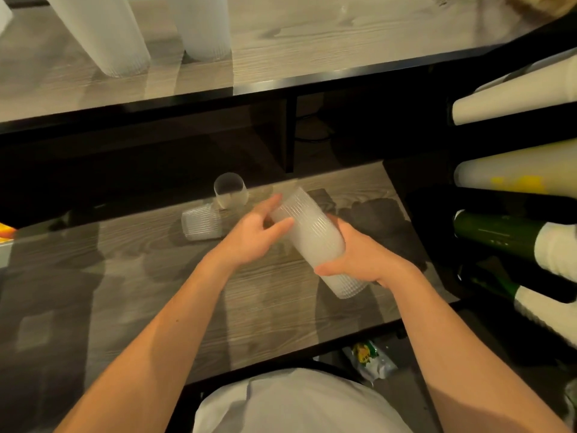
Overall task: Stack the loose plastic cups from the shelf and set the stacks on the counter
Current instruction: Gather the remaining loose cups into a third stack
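A stack of ribbed clear plastic cups (315, 242) is tilted over the wooden shelf (125, 276). My right hand (359, 260) grips its lower part from the right. My left hand (253, 232) touches its upper end with loosely spread fingers. Two loose cups remain on the shelf: one lying on its side (201, 222) and one with its mouth facing me (230, 195), both just left of my left hand. Two tall cup stacks (103, 32) (203, 26) stand on the counter (312, 51) above.
Sleeves of paper cups (515, 98) and green tubes (499, 235) lie in a rack at the right. A dark cloth (381, 223) lies on the shelf behind my right hand. A snack wrapper (368, 360) lies on the floor below.
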`<move>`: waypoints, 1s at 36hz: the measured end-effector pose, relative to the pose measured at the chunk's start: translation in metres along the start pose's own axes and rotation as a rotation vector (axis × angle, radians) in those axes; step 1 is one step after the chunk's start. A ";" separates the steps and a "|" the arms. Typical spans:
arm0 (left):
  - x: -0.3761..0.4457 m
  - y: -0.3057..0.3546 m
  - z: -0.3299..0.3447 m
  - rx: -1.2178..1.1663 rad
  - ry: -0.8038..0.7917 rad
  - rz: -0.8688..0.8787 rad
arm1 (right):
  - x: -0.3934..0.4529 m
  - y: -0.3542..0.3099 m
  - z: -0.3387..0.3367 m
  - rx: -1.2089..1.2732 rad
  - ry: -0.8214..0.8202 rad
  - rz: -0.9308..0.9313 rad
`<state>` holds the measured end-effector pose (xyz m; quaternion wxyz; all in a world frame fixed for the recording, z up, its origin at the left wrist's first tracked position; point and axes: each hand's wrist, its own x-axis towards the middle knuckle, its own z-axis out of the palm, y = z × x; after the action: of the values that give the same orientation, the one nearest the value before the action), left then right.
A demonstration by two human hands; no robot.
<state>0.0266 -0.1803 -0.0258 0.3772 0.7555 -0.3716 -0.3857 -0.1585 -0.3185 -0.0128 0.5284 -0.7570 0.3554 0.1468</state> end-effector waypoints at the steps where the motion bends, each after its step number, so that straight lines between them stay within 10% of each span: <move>1: 0.002 0.003 0.003 0.065 -0.046 0.014 | 0.001 0.001 -0.001 0.008 0.008 -0.007; 6: 0.014 0.006 0.011 0.042 -0.125 0.056 | 0.000 0.008 -0.009 0.070 0.050 -0.032; 13: 0.040 -0.012 0.022 -0.139 0.528 -0.207 | 0.006 0.024 -0.016 0.230 0.241 0.046; 22: 0.053 -0.040 0.050 -0.154 0.373 -0.433 | 0.007 0.036 -0.012 0.172 0.095 0.123; 36: -0.014 -0.029 -0.018 -0.390 0.062 -0.159 | 0.008 0.013 -0.014 -0.097 -0.114 0.034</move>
<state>0.0442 -0.1507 -0.0392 0.4960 0.7066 -0.2174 -0.4554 -0.1639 -0.3363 -0.0206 0.5078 -0.7660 0.3301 0.2155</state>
